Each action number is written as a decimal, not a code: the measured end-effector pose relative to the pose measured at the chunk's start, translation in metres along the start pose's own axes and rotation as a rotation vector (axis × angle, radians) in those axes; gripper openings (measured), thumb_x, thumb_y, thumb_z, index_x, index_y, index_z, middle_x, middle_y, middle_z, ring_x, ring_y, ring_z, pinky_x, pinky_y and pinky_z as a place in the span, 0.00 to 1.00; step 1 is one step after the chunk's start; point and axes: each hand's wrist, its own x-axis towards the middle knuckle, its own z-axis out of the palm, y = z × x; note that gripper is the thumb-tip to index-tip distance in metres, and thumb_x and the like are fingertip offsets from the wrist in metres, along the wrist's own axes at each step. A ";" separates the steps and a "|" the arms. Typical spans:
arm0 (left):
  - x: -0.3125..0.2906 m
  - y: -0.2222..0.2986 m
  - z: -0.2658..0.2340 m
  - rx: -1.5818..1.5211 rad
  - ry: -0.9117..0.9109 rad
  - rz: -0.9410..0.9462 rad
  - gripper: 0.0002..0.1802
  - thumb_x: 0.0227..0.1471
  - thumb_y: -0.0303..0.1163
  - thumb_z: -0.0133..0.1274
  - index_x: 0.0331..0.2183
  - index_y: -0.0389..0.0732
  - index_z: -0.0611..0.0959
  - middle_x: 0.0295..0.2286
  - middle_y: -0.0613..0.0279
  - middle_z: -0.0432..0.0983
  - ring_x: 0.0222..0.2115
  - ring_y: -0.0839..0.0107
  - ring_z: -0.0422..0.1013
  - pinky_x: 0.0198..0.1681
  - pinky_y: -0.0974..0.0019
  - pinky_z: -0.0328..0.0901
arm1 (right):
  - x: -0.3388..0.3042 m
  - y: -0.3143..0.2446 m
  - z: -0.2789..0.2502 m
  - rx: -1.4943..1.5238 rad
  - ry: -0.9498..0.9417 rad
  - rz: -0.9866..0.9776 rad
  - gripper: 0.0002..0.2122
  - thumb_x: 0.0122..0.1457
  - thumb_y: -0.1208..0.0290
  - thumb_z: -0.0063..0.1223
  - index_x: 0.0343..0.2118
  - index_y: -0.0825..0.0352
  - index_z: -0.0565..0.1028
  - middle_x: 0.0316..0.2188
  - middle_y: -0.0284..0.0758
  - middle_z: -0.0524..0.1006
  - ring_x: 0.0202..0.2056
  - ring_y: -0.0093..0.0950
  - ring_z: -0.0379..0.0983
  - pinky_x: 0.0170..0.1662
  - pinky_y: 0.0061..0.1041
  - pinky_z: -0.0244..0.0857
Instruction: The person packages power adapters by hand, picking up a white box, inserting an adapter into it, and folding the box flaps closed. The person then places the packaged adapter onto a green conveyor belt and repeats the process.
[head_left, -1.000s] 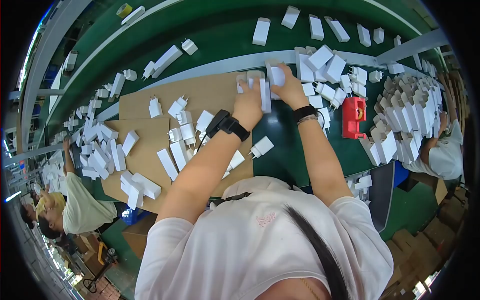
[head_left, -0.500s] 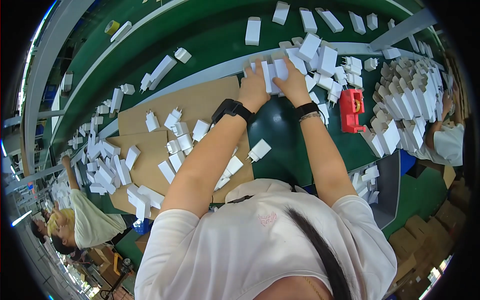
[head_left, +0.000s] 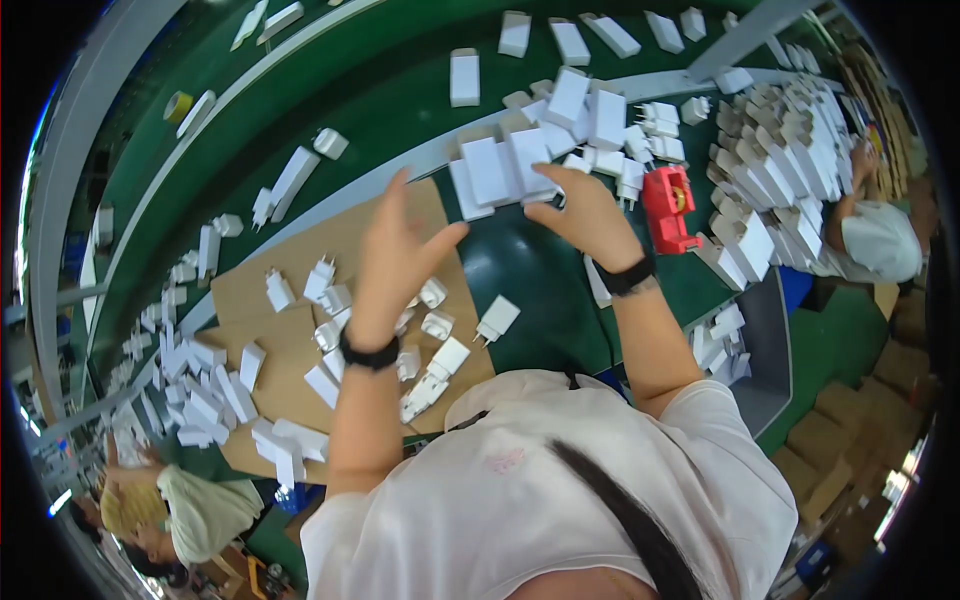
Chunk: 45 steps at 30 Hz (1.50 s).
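My left hand (head_left: pixel 395 262) is open and smeared a little by motion, held above the brown cardboard sheet (head_left: pixel 300 298) with thumb and fingers apart. Nothing is in it. Also open and empty, my right hand (head_left: pixel 592 218) hangs just beside a row of white open-ended boxes (head_left: pixel 487 172); whether its fingertips touch the nearest box (head_left: pixel 529 160) I cannot tell. White plug chargers (head_left: pixel 497 319) lie loose on the green table and on the cardboard near my left wrist. More boxes (head_left: pixel 607 118) and chargers (head_left: pixel 660 118) are heaped beyond my right hand.
A red tape dispenser (head_left: pixel 670 210) stands right of my right hand. Behind it are packed rows of open white boxes (head_left: pixel 765 150). A green conveyor belt (head_left: pixel 400 95) with scattered boxes runs along the far side. Boxes (head_left: pixel 205 395) pile up at left. Co-workers (head_left: pixel 210 510) sit at both sides.
Both hands have come off the row of white boxes. My left hand has drawn back left over the cardboard; my right hand has pulled slightly nearer. The whole view has shifted too.
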 end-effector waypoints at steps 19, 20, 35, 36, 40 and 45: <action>-0.212 0.090 -0.254 0.060 0.729 0.746 0.10 0.52 0.28 0.40 0.29 0.31 0.73 0.26 0.61 0.69 0.25 0.75 0.66 0.29 0.75 0.61 | -0.065 -0.112 -0.158 0.109 0.124 -0.084 0.18 0.52 0.75 0.52 0.47 0.71 0.69 0.34 0.38 0.74 0.30 0.20 0.69 0.33 0.16 0.63; -0.217 0.091 -0.249 0.089 0.778 0.813 0.10 0.52 0.28 0.40 0.29 0.31 0.73 0.26 0.61 0.69 0.25 0.75 0.66 0.29 0.75 0.61 | -0.070 -0.117 -0.171 0.235 0.227 -0.086 0.17 0.51 0.76 0.53 0.45 0.71 0.70 0.33 0.40 0.75 0.28 0.20 0.69 0.32 0.16 0.63; -0.140 0.172 -0.176 0.215 0.620 0.767 0.09 0.52 0.27 0.44 0.29 0.30 0.73 0.27 0.58 0.71 0.23 0.75 0.66 0.27 0.77 0.60 | -0.132 0.075 -0.067 -0.267 0.131 0.034 0.31 0.41 0.68 0.62 0.50 0.67 0.63 0.42 0.49 0.71 0.41 0.43 0.69 0.46 0.34 0.63; -0.121 0.186 -0.156 0.238 0.617 0.770 0.09 0.52 0.27 0.44 0.29 0.30 0.73 0.27 0.58 0.71 0.23 0.75 0.66 0.26 0.77 0.60 | -0.133 0.092 -0.044 -0.323 0.100 0.142 0.34 0.38 0.66 0.63 0.52 0.68 0.62 0.45 0.49 0.69 0.44 0.43 0.67 0.48 0.34 0.61; -0.109 0.146 -0.081 -0.159 0.216 0.348 0.19 0.37 0.18 0.57 0.37 0.34 0.76 0.33 0.59 0.72 0.24 0.77 0.67 0.31 0.75 0.63 | -0.163 0.118 -0.014 -0.462 0.037 0.389 0.36 0.34 0.65 0.63 0.51 0.67 0.63 0.41 0.47 0.71 0.43 0.44 0.67 0.49 0.36 0.59; -0.138 0.082 -0.019 0.245 -0.125 0.379 0.33 0.34 0.29 0.61 0.46 0.41 0.70 0.38 0.51 0.69 0.42 0.53 0.63 0.48 0.55 0.56 | -0.138 -0.018 -0.032 -0.373 -0.254 -0.005 0.27 0.35 0.67 0.60 0.44 0.65 0.70 0.31 0.43 0.74 0.35 0.41 0.70 0.44 0.37 0.57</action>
